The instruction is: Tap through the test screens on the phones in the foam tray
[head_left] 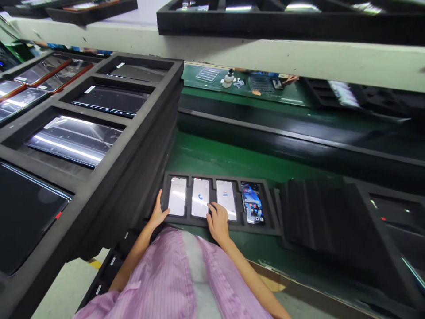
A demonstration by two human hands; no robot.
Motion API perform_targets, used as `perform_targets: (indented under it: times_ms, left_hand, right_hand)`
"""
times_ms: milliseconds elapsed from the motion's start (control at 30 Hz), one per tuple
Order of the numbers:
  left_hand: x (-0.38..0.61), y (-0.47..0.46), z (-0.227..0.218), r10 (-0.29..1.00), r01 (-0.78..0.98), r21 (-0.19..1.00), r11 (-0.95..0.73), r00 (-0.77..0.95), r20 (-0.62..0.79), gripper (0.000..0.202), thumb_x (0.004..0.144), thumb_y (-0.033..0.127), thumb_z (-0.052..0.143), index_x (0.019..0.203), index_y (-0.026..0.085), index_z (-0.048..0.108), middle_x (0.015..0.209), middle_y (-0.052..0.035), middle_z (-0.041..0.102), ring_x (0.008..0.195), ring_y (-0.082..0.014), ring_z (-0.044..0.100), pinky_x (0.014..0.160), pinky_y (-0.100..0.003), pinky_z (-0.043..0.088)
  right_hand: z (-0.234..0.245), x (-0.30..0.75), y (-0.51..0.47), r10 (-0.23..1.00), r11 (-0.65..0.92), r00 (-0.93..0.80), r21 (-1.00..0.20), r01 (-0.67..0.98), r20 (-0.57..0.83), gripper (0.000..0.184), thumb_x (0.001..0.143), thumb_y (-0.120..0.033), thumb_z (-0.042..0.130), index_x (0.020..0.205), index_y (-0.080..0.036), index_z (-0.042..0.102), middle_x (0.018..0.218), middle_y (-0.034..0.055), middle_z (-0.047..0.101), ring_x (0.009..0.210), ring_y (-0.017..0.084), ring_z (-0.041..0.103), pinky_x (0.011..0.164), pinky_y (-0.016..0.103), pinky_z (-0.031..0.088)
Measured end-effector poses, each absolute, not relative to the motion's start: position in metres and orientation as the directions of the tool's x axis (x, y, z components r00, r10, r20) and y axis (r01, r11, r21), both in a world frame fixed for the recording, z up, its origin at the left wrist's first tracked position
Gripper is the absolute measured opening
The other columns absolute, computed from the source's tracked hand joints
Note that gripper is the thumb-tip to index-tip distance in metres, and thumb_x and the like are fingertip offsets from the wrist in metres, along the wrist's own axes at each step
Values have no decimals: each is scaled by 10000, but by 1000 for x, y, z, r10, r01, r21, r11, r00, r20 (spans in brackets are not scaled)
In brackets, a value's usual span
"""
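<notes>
On the green bench lies a black foam tray with several lit smartphones in a row. The leftmost phone has a mostly white screen, and the second phone shows a blue handset icon. A small blue-grey picture is on the third phone; the rightmost phone displays a home screen with app icons. My left hand rests at the tray's left end, thumb and finger spread, thumb by the leftmost phone. My right hand is open with bent fingers, fingertips at the second phone's lower right and over the third phone.
Left, a tall stack of black foam trays holds dark phones. More stacked black trays stand at the right. A black channel crosses behind. Above runs a white shelf with trays. Beyond are a small bottle and another person's hand.
</notes>
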State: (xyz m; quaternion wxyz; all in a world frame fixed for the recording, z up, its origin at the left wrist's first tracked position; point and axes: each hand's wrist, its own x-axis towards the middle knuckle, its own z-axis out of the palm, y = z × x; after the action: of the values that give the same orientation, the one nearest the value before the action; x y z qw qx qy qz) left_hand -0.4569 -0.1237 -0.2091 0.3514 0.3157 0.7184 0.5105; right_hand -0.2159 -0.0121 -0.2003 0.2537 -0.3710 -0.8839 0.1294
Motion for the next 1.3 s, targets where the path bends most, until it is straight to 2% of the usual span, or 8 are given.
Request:
perform_targets:
  times_ms: [200,400,733,967,1133,1300]
  left_hand:
    - [-458,-123,-213,800,46,957,288,-561,-214,868,628,100,534,1413,190,175,1505,-72,180,1379,-218,129,1135,-355,84]
    - [-459,-124,-217,806,31,964,264,-557,-203,868,631,103,548,1410,226,186,1504,-54,191,1379,-226,128,1134,-373,89]
    - [-460,-125,-222,814,62,968,243,-556,-169,861,629,91,552,1402,235,202,1501,-57,198,1377,-233,137,1132,-390,91]
    - [-460,-125,-221,820,63,966,250,-544,-177,860,635,91,541,1405,221,181,1502,-64,191,1379,-225,131,1133,-376,88]
    - [-459,-124,-223,813,49,968,248,-554,-180,863,630,91,554,1401,230,193,1500,-59,198,1379,-225,129,1133,-374,98]
    - [-460,-125,-224,820,45,971,234,-545,-173,849,639,98,550,1400,235,199,1502,-55,192,1378,-225,135,1132,-381,95]
  right_hand:
    - [-196,-243,-17,588,802,-739,-358,478,329,332,904,-240,313,1081,-202,591,1054,96,557,1014,207,464,955,435,316]
    - [-194,-269,-21,495,860,-809,-308,406,317,314,904,-262,333,1038,-207,612,1060,89,568,1009,198,470,985,432,282]
    - [-189,-273,-21,474,874,-848,-243,420,239,318,902,-302,374,1132,-237,582,1103,95,549,1033,216,456,982,426,268]
    - [-193,-279,-24,477,870,-842,-272,411,254,344,915,-302,320,1121,-199,576,1023,93,561,975,199,478,987,429,270]
    - [-198,-279,-23,526,842,-806,-300,449,271,357,920,-285,284,1090,-181,581,940,83,564,895,188,486,965,418,298]
    - [-198,-278,-24,532,839,-802,-297,456,272,348,914,-285,302,1095,-172,577,937,88,552,881,190,473,961,417,297]
